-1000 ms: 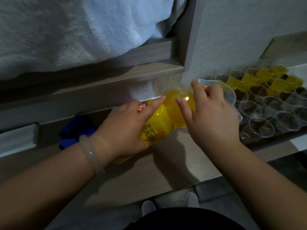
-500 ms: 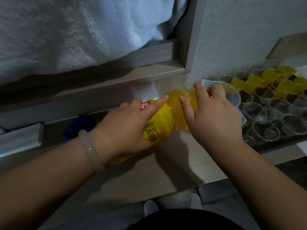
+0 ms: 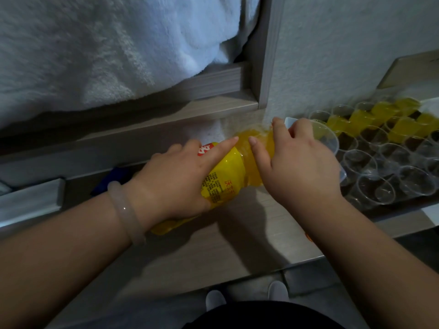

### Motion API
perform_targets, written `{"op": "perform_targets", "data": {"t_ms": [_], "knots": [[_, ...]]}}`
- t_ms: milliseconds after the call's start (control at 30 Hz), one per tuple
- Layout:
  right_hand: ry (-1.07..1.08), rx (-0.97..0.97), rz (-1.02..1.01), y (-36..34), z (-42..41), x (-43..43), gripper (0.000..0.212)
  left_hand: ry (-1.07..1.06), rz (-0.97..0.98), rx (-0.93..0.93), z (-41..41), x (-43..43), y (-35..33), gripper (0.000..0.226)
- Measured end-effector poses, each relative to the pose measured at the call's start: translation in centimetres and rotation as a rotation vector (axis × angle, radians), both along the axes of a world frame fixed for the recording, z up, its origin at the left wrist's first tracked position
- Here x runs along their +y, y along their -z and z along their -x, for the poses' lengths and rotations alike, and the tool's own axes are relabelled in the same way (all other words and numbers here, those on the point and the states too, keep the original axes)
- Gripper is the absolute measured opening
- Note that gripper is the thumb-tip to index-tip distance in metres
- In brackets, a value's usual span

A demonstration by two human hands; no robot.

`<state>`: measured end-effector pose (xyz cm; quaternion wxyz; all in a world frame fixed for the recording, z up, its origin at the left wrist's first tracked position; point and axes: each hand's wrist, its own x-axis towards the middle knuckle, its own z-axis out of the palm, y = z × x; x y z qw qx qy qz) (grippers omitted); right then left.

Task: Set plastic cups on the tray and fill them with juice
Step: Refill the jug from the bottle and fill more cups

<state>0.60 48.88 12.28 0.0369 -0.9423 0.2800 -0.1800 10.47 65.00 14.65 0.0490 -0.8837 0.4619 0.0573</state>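
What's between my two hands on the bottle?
Head view: only a bare strip of the juice bottle separates the left hand from the right hand.

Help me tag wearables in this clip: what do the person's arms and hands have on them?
No sleeves, gloves or rings show on either arm. The left hand has a smooth, pale, translucent bangle round its wrist. The right hand and its wrist wear nothing visible.

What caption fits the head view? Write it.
Left hand tips juice bottle toward clear cup in right hand, beside tray.
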Motion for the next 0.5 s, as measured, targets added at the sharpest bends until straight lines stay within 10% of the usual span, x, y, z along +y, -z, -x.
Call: {"op": "perform_targets", "data": {"t_ms": [500], "knots": [[-0.016, 0.073, 0.038, -0.80, 0.16, 0.17, 0.069, -0.008, -0.025, -0.004, 0.35, -0.06, 0.01, 0.109]]}}
